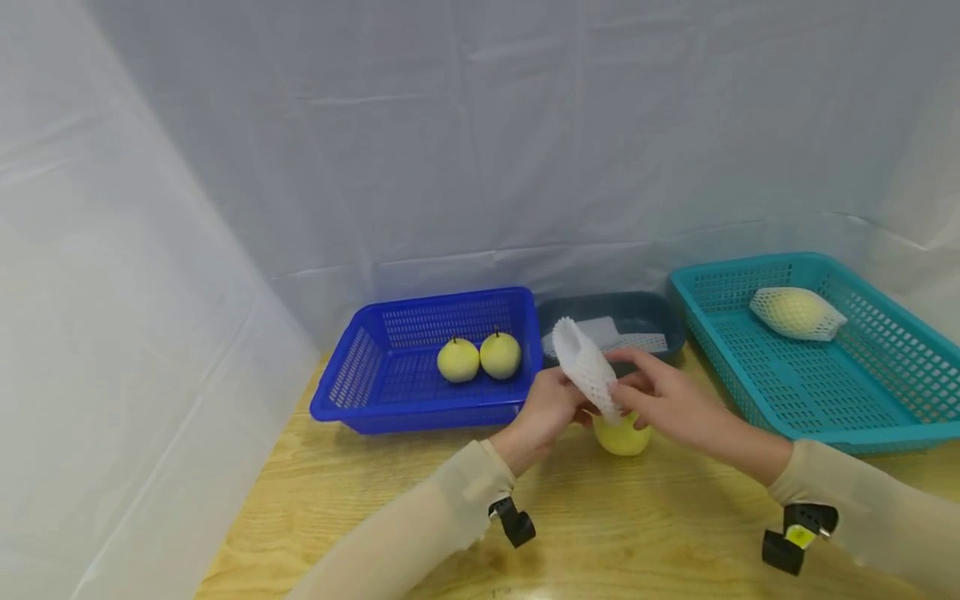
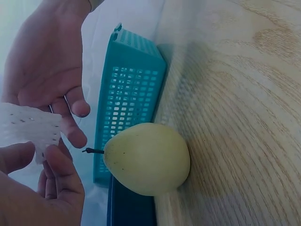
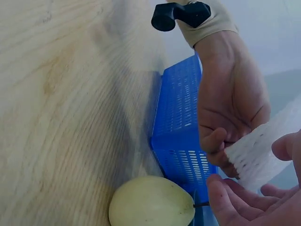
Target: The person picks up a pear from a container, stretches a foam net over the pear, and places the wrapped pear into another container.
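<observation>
1. Loose pear (image 1: 622, 435): stands on the worktop (image 1: 585, 533) just right of centre frame, stem up. Both wrist views show a gap between its stem and the foam sleeve (image 1: 585, 362).
2. Left hand (image 1: 543, 412): centre of frame. Thumb and fingers pinch the sleeve near its lower end.
3. Right hand (image 1: 671, 402): right of centre. Thumb lies against the sleeve, the other fingers beside it; whether they grip it cannot be told.
4. Sleeve: tilted, its upper end leaning to the upper left, above the loose pear.
5. Blue basket (image 1: 420, 415): centre left, holding two pears. Its right edge is just beside the left hand.
6. Dark tray (image 1: 651, 304): behind the hands, between the baskets, with white foam pieces inside.
7. Teal basket (image 1: 720, 383): right side, holding a netted pear (image 1: 797, 312). Its left edge is near the right forearm.
8. Room for moving: worktop extends from the loose pear to the bottom of the frame, between the forearms. The worktop's left edge runs diagonally to the lower left.
</observation>
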`<state>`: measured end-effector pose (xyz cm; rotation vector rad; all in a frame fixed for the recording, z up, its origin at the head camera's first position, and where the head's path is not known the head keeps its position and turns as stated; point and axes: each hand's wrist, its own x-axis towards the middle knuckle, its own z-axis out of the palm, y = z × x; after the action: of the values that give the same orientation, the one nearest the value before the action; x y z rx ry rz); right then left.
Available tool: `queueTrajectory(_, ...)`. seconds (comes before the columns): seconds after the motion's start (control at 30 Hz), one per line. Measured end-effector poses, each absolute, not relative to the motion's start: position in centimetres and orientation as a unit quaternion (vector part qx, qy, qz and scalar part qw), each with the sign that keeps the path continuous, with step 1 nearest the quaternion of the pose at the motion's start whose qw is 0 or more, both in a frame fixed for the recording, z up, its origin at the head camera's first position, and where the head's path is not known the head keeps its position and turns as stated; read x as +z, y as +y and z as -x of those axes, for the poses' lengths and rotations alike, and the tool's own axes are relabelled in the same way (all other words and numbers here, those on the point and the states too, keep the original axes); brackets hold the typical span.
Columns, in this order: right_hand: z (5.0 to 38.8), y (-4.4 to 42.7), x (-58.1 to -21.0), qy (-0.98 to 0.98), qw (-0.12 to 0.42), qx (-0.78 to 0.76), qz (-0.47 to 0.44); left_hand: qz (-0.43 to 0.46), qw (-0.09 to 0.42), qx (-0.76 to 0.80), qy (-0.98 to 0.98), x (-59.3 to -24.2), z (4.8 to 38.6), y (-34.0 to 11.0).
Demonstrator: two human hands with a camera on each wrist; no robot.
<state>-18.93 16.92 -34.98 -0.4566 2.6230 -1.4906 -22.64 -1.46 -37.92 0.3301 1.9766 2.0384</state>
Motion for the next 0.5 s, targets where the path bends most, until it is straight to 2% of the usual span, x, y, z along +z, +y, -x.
queueTrajectory(0.13,18.97,16.96,-35.03,0.848,0.032,-0.514,0.124,-0.123,0.112,0.707,0.687,-38.08,22.68,-1.26)
queueTrajectory(0.27,18.98,17.35,-34.86,0.84,0.027,-0.533,0.102,-0.115,0.104,0.693,0.704,-38.1,22.81,-1.16)
queueTrajectory(0.5,18.96,17.78,-34.92,0.823,0.034,-0.56,0.093,-0.157,0.13,0.697,0.687,-37.77,22.19,-1.32)
